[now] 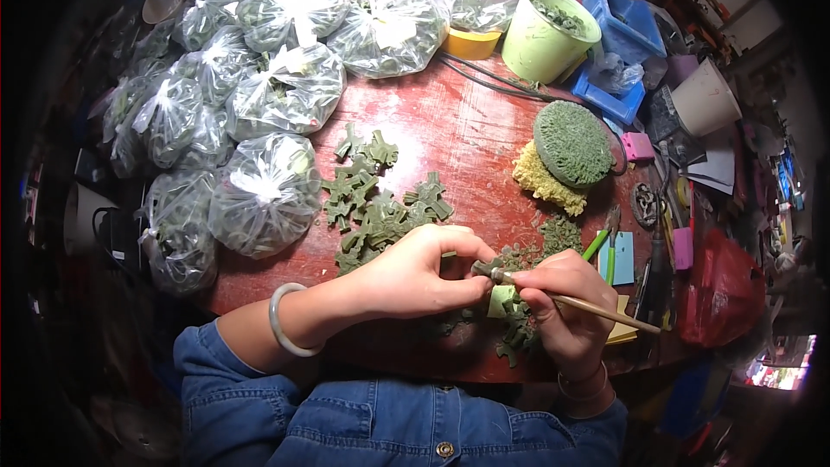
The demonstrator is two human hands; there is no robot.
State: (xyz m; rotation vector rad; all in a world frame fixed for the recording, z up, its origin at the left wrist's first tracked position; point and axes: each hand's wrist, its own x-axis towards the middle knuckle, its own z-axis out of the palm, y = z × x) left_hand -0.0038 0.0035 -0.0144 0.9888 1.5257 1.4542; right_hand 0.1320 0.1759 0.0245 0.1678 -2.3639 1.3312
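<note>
My left hand (424, 270) pinches a small dark green moulded piece (484, 267) between thumb and fingers, above the table's near side. In my right hand (566, 307) is a thin brush (596, 310) with a pale, tapering wooden handle, held like a pen. Its tip meets the green piece; the bristles are too small to make out. A loose pile of similar dark green pieces (380, 216) lies just beyond my left hand. More pieces (517, 329) lie below the hands, beside a small pale yellow-green slip (500, 301).
Knotted clear bags (266, 195) crowd the red table (467, 121) on the left and back. A round green sponge-like pad (572, 143) rests on a yellow one (540, 180). Behind stand a light green bucket (540, 47) and blue trays (618, 26). Green-handled pliers (611, 251) lie right.
</note>
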